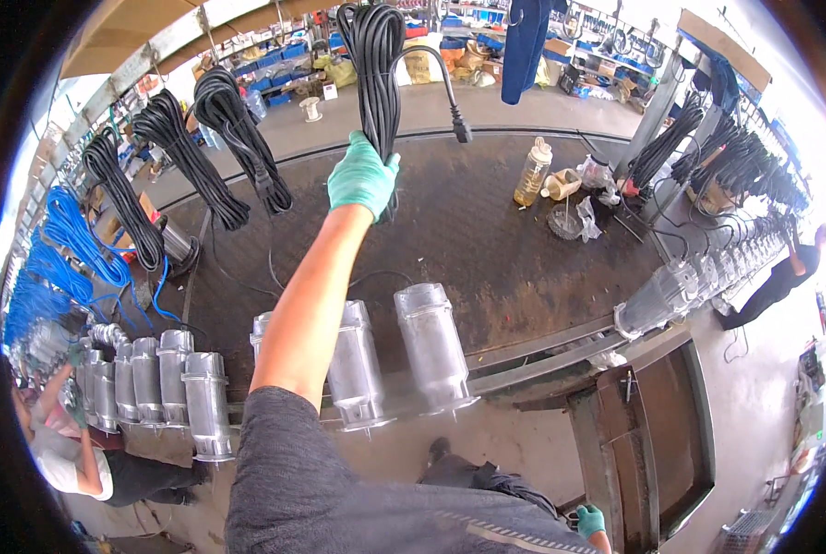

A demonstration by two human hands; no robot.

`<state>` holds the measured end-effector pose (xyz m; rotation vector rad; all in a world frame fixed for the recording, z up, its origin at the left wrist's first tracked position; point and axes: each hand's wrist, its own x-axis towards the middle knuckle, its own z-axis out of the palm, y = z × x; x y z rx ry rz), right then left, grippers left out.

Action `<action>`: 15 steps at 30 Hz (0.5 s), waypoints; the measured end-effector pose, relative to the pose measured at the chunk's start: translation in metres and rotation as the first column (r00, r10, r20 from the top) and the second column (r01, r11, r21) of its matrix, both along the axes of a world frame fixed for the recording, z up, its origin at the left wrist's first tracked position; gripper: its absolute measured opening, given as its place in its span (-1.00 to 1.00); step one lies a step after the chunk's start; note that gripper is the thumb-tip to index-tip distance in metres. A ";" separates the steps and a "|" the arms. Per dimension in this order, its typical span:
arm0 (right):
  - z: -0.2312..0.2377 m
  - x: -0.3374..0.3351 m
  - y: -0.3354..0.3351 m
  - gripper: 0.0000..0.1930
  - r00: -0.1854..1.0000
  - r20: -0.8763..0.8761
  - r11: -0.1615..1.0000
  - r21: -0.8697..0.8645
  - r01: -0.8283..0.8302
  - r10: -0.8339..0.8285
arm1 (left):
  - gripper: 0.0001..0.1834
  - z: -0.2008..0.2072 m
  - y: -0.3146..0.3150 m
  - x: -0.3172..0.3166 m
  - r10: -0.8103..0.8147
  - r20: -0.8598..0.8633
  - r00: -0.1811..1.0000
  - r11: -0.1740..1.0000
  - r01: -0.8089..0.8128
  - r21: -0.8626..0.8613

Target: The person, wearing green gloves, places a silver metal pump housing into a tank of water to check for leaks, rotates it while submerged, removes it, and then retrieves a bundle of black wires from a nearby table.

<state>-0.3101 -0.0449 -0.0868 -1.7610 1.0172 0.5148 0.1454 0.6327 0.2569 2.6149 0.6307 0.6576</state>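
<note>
My left hand (pixel 362 177), in a green glove, is closed around the lower part of a hanging coil of black cable (pixel 372 69). From that coil a loose end with a black plug (pixel 461 127) hangs to the right. Low on the right, my right hand (pixel 590 521), also gloved in green, is beside the metal frame (pixel 607 452). Its fingers are curled in around something small that I cannot make out. Under my left arm, grey metal motor housings (pixel 433 346) stand along the near edge of the dark bench (pixel 524 268); my forearm partly hides one.
More black coils (pixel 191 157) and blue coils (pixel 85 235) hang at left. A bottle (pixel 533 173) and a tape roll (pixel 561 185) stand on the bench. Another person (pixel 90 462) works at left beside a row of housings (pixel 207 406); one more (pixel 782 277) stands at far right.
</note>
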 end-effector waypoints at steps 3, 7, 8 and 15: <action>-0.019 0.002 -0.012 -0.82 0.996 0.027 0.990 0.116 0.085 -0.089 | -0.24 -0.037 0.005 -0.004 0.077 0.204 0.976 0.994 -0.091 0.057; -0.051 -0.019 -0.027 -0.87 0.979 0.199 0.998 0.049 0.043 -0.052 | -0.18 -0.036 0.008 -0.002 0.020 0.166 0.986 0.999 -0.024 0.021; -0.056 -0.020 -0.028 -0.87 0.977 0.201 0.996 0.062 0.065 -0.076 | -0.14 -0.035 0.006 -0.001 0.049 0.133 0.990 0.998 -0.052 0.021; -0.029 -0.053 -0.021 -0.83 0.979 0.076 0.976 0.127 0.179 -0.190 | -0.42 0.005 0.022 -0.043 -0.456 0.288 0.842 0.686 0.539 -0.489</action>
